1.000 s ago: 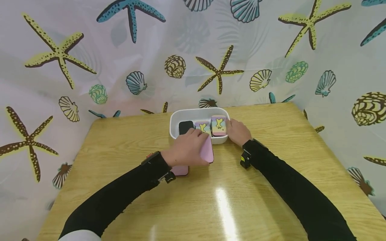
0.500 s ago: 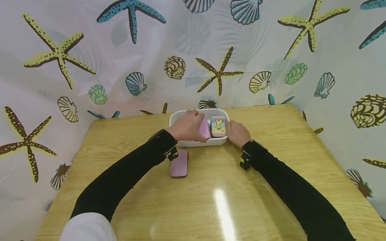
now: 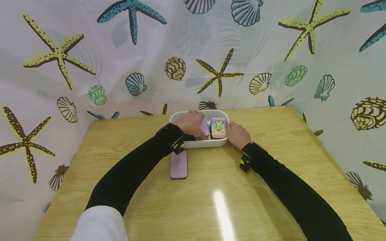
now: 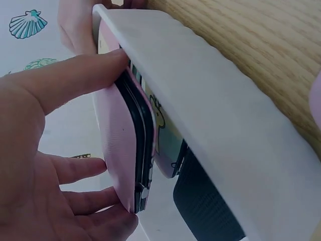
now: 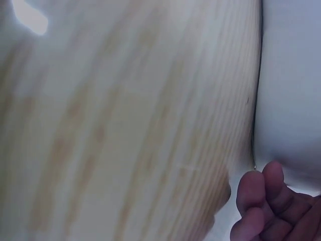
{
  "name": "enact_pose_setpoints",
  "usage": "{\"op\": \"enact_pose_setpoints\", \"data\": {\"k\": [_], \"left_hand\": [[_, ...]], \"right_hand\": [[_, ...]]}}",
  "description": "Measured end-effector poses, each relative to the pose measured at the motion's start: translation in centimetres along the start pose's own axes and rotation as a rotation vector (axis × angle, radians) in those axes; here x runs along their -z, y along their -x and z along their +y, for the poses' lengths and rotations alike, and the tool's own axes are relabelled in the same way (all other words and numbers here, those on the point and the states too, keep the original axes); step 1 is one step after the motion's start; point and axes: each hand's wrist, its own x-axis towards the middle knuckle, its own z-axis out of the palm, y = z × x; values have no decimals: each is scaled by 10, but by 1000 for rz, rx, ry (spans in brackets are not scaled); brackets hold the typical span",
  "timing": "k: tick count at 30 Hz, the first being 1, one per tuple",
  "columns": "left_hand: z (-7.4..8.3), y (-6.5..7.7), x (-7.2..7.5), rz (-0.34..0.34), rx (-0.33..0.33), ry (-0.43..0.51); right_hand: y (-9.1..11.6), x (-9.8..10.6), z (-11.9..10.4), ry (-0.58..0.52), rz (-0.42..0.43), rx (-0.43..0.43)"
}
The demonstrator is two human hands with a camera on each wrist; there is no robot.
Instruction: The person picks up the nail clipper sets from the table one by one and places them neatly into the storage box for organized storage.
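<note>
My left hand (image 3: 190, 123) reaches into a white bin (image 3: 208, 144) and holds a small pink zip wallet (image 4: 118, 140) upright. In the left wrist view its thumb lies on the near edge and the fingertips on the far edge. Beside the wallet, within the bin, are a pastel-patterned wallet (image 4: 168, 140) and a black mesh-textured item (image 4: 205, 196). At the bin's right end my right hand (image 3: 238, 135) grips the rim, next to another wallet with a yellow cartoon figure (image 3: 218, 128). The right wrist view shows its curled fingers (image 5: 251, 191) against the bin's outer wall.
A second pink wallet (image 3: 179, 165) lies flat on the wooden table (image 3: 144, 204), in front of the bin. Behind the table hangs a white curtain (image 3: 169, 33) with starfish and shell prints.
My left hand has carried the pink wallet up and away from the table front into the bin, then slightly right. My right hand has kept its grip at the bin's end.
</note>
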Motion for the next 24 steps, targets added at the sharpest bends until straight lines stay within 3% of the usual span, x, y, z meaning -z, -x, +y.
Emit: {"op": "enact_pose_setpoints", "data": {"k": [13,24], "left_hand": [[-1,-14,-7,-52,-34,60],[-10,-18,-12,-106,-126,105]], "right_hand": [[-3,0,2,-13,7,7],[-1,1,1,-7,9,9]]}}
